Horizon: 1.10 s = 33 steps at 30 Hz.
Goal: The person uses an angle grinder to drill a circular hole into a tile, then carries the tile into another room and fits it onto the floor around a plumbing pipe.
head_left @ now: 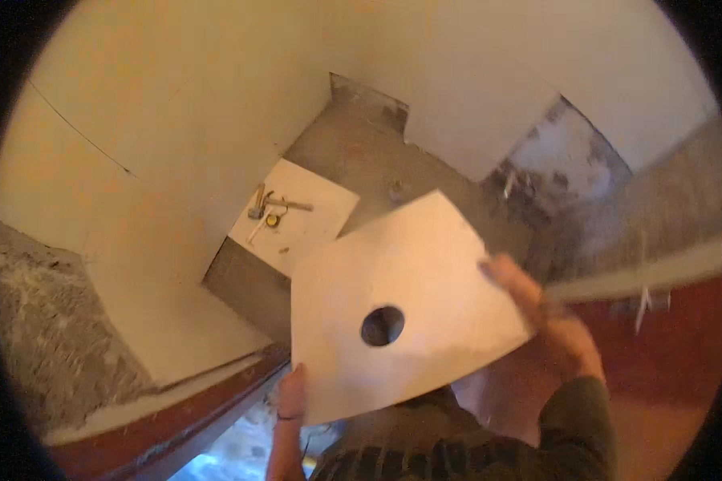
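Head view: left hand (291, 393) and right hand (526, 293) wrap fingers around the holed panel (409, 260) edges; support it evenly.

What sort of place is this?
Probably a room under renovation: there's a pale panel with a round hole cut through it, hand tools lying on a pale board, and a rough grey patch at left.
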Available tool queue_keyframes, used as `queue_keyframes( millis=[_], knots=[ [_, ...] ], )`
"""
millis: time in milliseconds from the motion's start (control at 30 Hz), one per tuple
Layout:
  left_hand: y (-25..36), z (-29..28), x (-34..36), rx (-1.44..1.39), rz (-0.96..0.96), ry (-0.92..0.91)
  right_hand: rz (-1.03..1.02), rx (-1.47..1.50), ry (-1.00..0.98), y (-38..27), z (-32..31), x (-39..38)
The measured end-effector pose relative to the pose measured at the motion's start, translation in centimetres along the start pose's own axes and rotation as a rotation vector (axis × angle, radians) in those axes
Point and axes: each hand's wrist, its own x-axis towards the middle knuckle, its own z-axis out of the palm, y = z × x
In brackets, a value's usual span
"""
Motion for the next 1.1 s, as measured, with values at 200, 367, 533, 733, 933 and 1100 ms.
queue_keyframes(
  millis=[200,367,533,733,933,1100],
  knots=[
    [0.0,-0.8,12.1,-0.421,-0.666,-0.157,0.145,0.020,-0.167,-3.8,4.1,16.9],
    [8.7,-6.8,25.5,-0.569,-1.051,0.001,-0.074,0.116,-0.134,-5.9,-0.6,31.9],
    [9.3,-5.5,33.4,-1.232,-1.285,0.156,-0.346,0.150,-0.305,-14.4,-6.2,46.2],
    [9.4,2.9,54.3,-1.193,-1.592,0.742,-0.396,0.092,-0.257,-16.3,2.2,69.6],
    [7.3,17.0,66.6,-1.269,-1.507,0.917,-0.320,0.054,-0.261,-16.0,9.4,86.5],
    [3.1,30.9,73.6,-1.326,-1.473,1.005,-0.591,0.157,-0.123,-13.8,17.2,98.7]
  ],
)
